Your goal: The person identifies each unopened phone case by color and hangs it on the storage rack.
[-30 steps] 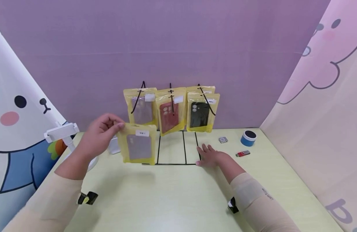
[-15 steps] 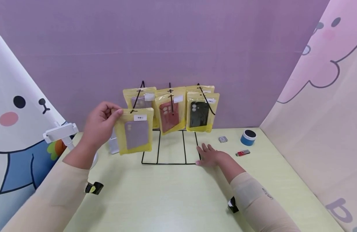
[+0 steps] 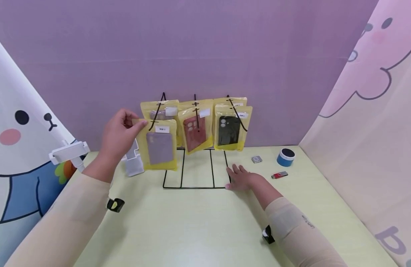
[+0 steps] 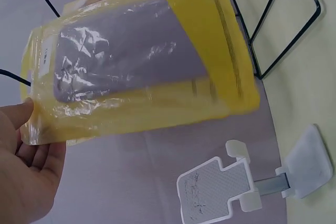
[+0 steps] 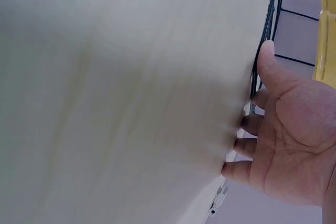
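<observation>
My left hand (image 3: 120, 129) pinches the top left corner of a yellow zip pouch (image 3: 159, 148) between thumb and fingers. A pale lavender phone case (image 4: 131, 51) shows through its clear front in the left wrist view. The pouch hangs upright at the left black hook (image 3: 155, 116) of a wire rack, and the hook's tip shows in front of the pouch's top strip. Behind it hangs another lavender-case pouch (image 3: 160, 107). My right hand (image 3: 239, 178) rests with spread fingers on the right side of the rack's wire base (image 3: 195, 188).
Pouches with a red case (image 3: 194, 133) and a black case (image 3: 229, 131) hang from the other hooks. At right lie a small silver clip player (image 3: 256, 159), a red USB stick (image 3: 279, 175) and a blue round speaker (image 3: 286, 157). White phone stands (image 3: 70, 151) (image 3: 134, 165) stand at left.
My left hand has raised the pouch from low in front of the rack up to the left hook, whose tip now shows over the pouch's top. The right hand has stayed in place.
</observation>
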A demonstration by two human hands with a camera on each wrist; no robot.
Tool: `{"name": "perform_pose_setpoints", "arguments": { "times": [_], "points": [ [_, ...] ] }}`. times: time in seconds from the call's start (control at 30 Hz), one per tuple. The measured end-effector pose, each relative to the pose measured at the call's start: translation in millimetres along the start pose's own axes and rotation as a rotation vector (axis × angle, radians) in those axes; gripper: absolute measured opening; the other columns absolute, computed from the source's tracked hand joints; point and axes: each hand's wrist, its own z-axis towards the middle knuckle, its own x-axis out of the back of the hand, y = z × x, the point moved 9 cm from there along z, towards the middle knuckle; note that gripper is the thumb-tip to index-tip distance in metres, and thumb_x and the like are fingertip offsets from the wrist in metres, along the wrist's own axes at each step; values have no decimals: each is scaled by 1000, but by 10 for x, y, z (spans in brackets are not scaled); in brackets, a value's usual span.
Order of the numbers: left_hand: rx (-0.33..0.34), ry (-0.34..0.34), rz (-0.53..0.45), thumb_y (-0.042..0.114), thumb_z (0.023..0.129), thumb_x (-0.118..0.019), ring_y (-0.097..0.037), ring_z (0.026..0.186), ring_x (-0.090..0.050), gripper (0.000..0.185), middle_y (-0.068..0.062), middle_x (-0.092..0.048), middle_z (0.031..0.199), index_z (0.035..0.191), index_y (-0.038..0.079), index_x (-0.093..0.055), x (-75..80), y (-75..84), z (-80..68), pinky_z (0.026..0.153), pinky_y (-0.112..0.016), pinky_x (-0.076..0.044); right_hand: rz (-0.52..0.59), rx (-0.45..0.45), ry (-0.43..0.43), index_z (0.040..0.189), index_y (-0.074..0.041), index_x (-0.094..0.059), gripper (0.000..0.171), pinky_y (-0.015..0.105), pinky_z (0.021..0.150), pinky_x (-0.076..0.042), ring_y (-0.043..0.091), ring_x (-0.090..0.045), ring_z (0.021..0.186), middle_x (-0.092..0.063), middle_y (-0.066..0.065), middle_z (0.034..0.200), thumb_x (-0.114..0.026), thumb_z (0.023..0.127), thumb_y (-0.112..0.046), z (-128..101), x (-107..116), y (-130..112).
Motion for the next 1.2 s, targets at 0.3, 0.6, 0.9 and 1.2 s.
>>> {"name": "perform_pose_setpoints", "arguments": {
  "times": [0.3,0.6,0.9,1.2],
  "points": [
    [0,43,5,49,90,-65,-22,85,-46,46,-6,-50,95,109,9,-52,-53,-2,187,71,-35,-39,6,-1,3,159,-14,-8,84,63,118,-18,42,0,151,0,17,165,-42,98,-60,-11,-25,-46],
    [4,77,-28,42,91,-68,-21,88,-46,43,-5,-50,97,109,6,-52,-60,-32,271,74,-34,-40,14,3,0,159,-14,-7,82,63,118,-17,41,1,151,1,17,165,-42,99,-58,-10,-13,-76],
    [-14,121,-187,41,94,-63,-22,119,-48,54,-7,-48,128,131,8,-41,2,-1,168,106,-39,-41,9,10,9,159,-14,-8,83,63,118,-18,42,0,151,-1,17,165,-42,98,-59,28,-18,-80],
    [-217,289,-279,24,104,-45,-12,128,-38,40,-6,-38,140,137,8,-33,134,311,-331,108,-32,-31,56,8,28,159,-15,-9,84,64,118,-17,41,-1,151,-3,16,165,-46,97,-58,-5,-16,11]
  ]
}}
